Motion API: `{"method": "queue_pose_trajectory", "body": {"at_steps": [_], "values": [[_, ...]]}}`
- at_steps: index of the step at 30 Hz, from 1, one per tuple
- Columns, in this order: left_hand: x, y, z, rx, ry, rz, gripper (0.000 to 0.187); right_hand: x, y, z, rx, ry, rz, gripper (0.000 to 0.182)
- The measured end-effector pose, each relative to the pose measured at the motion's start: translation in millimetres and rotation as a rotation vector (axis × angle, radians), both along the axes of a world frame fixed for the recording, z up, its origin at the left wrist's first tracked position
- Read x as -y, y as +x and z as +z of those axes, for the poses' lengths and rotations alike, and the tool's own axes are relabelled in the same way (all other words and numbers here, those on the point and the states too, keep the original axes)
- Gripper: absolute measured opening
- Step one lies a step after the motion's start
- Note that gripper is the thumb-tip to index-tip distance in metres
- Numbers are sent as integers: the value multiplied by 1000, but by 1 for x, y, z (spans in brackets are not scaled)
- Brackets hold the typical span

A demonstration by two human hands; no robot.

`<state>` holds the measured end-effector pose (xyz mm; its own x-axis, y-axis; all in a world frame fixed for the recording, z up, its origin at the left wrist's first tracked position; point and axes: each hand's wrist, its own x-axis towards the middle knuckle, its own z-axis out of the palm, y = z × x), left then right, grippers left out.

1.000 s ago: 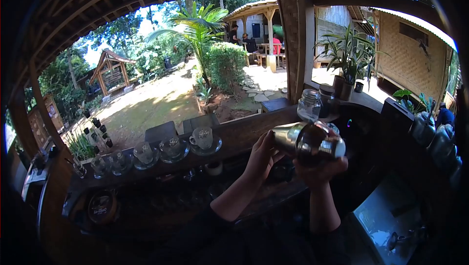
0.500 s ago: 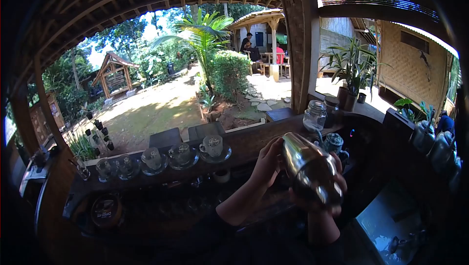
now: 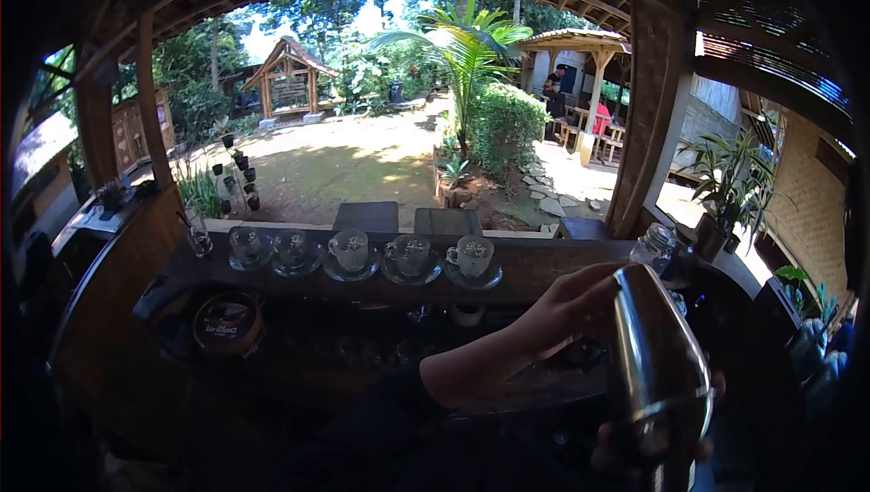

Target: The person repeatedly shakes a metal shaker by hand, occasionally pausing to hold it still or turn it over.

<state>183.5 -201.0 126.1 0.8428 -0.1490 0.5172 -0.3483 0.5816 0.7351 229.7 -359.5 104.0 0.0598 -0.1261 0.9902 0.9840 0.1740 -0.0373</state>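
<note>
A shiny metal cocktail shaker (image 3: 660,347) is held up close in front of me, tilted, at the right of the head view. My left hand (image 3: 573,313) is closed around its upper end from the left side. Lower down, my right hand (image 3: 609,452) wraps the other end; most of it is in shadow, with some fingertips showing along the shaker's edges. Beyond the left forearm, several glass cups (image 3: 410,255) with saucers stand in a row on the wooden counter (image 3: 544,261). What lies inside the shaker is hidden.
A glass jar (image 3: 654,244) stands behind the shaker. On a lower shelf at the left sits a round tin (image 3: 225,322). Stools (image 3: 366,217) stand beyond the counter, near a wooden post (image 3: 651,120). People (image 3: 555,93) are at a hut farther off.
The view has swung to the left, so the cups and garden appear farther right. The shaker has come lower and more upright in view, with both hands still on it.
</note>
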Motion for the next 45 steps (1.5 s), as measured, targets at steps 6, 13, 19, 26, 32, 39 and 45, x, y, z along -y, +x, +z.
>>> {"method": "queue_pose_trajectory", "body": {"at_steps": [6,13,19,26,32,39,45], "values": [[-38,38,-56,-273,-145,44,49,-30,19,-30,152,-6,-335,86],[-69,-54,-58,-143,-188,309,34,-68,-55,-1,103,-187,219,75],[-164,-76,-159,66,-677,-90,37,-187,-58,-11,506,-607,698,61],[-118,-185,-99,286,-395,563,38,-145,-144,-6,1008,-466,577,42],[-154,-143,-182,906,-1141,-696,52,-253,-129,-26,605,-667,1116,55],[-137,-249,-99,190,-412,714,50,-184,-165,3,1191,-159,794,35],[-170,-183,-189,203,-700,907,42,-259,-143,-12,542,-798,1070,52]]}}
